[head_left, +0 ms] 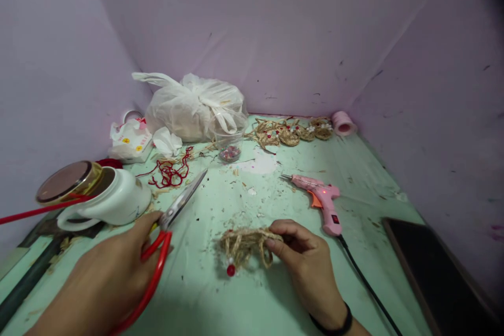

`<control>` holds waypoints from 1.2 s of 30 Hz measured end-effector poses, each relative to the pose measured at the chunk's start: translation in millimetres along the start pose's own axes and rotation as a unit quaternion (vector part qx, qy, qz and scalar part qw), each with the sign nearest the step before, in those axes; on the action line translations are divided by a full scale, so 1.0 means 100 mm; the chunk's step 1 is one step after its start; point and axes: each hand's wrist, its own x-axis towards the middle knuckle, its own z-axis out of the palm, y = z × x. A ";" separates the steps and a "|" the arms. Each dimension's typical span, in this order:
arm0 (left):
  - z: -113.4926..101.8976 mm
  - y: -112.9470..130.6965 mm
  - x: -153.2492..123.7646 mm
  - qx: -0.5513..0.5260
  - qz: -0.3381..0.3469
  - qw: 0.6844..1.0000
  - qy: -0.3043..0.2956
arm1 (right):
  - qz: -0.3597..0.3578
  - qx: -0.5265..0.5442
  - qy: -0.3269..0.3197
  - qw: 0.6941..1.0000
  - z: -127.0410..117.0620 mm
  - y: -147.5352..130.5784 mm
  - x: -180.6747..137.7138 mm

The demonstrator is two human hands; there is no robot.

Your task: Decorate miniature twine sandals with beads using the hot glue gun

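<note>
My left hand (118,268) is closed on the red-handled scissors (185,199), whose blades look together and point up and away. Between the thumb and fingers of my right hand (303,257) is a braided straw ornament (248,244), pinched at its right end. Loops of straw hang from it, and a red bead (231,270) dangles at its lower left. It is low over the green table cover (220,304); whether it touches the cover I cannot tell. Some fingers of my left hand are hidden behind the scissor handles.
A pink glue gun (321,197) lies right of centre, its black cord running forward. Beyond are a cup of beads (229,152), beaded straw pieces (291,134), a pink spool (344,123) and a white plastic bag (197,107). A white mug (122,199) lies tipped at left; a dark tablet-like slab (433,273) lies right.
</note>
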 end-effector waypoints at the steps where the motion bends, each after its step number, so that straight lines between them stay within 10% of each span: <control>1: -0.04 0.03 0.13 -0.003 0.021 1.000 -0.014 | 0.001 0.002 -0.011 1.000 0.00 -0.01 -0.01; 7: -0.11 0.25 0.39 0.039 0.071 0.997 0.011 | 0.026 0.043 -0.052 0.997 -0.01 -0.02 0.00; 10: -0.10 0.45 0.33 -0.104 0.121 0.984 0.085 | 0.034 0.061 -0.070 0.995 -0.03 -0.01 0.03; 14: -0.08 0.84 0.31 -0.390 0.223 0.885 -0.126 | 0.056 0.065 -0.075 0.993 -0.03 -0.03 0.05; 17: -0.03 1.04 0.33 -0.450 0.220 0.848 -0.174 | 0.075 0.063 -0.064 0.993 -0.03 -0.05 0.06; 36: 0.17 1.08 0.50 -0.417 0.245 0.868 -0.112 | 0.069 0.084 -0.071 0.992 -0.01 0.00 0.03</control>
